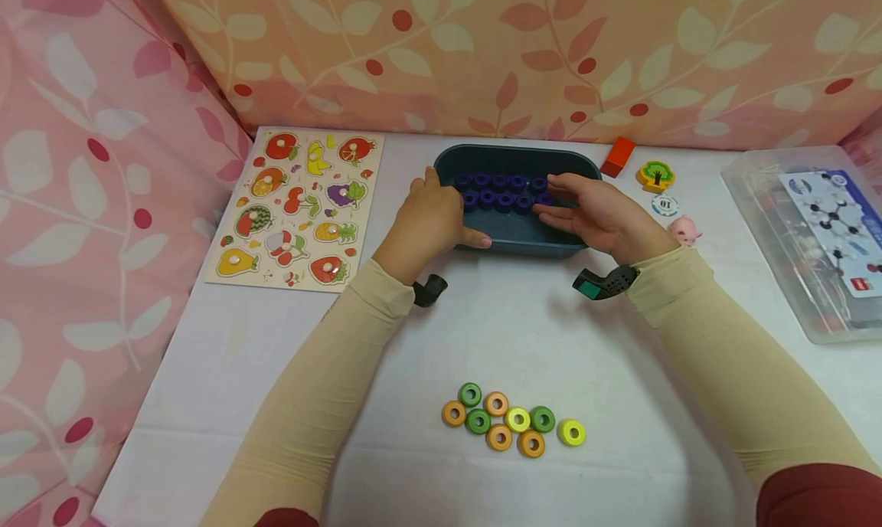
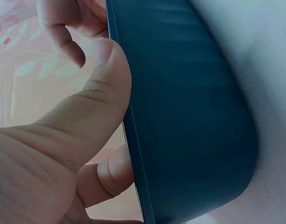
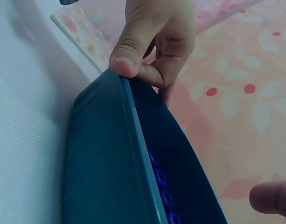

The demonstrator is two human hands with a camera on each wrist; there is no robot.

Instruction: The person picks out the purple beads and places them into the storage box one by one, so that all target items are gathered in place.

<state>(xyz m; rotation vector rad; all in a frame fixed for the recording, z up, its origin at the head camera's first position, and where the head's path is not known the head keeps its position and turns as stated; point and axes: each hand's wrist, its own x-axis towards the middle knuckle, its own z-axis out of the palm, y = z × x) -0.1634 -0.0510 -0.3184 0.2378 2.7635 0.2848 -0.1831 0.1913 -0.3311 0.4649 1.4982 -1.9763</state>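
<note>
A dark teal plastic bin (image 1: 520, 249) stands on the white table. Inside it, several dark blue rings (image 1: 506, 200) lie in two rows. My left hand (image 1: 430, 220) grips the bin's left end, the thumb on the near rim and the fingers reaching over the inside. The left wrist view shows this thumb (image 2: 105, 70) against the bin's wall (image 2: 194, 112). At the bin's right end my right hand (image 1: 599, 213) has its fingers extended above the inside, beside the rightmost rings; whether they touch is unclear. Closer to me lie several green, orange and yellow rings (image 1: 517, 420).
Left of the bin lies a fruit puzzle board (image 1: 313, 232). To the right are a red block (image 1: 618, 157), a tree-shaped piece (image 1: 655, 176), a white chip (image 1: 664, 205), a pink pig figure (image 1: 684, 230) and a clear plastic case (image 1: 765, 228). Patterned cloth hangs behind.
</note>
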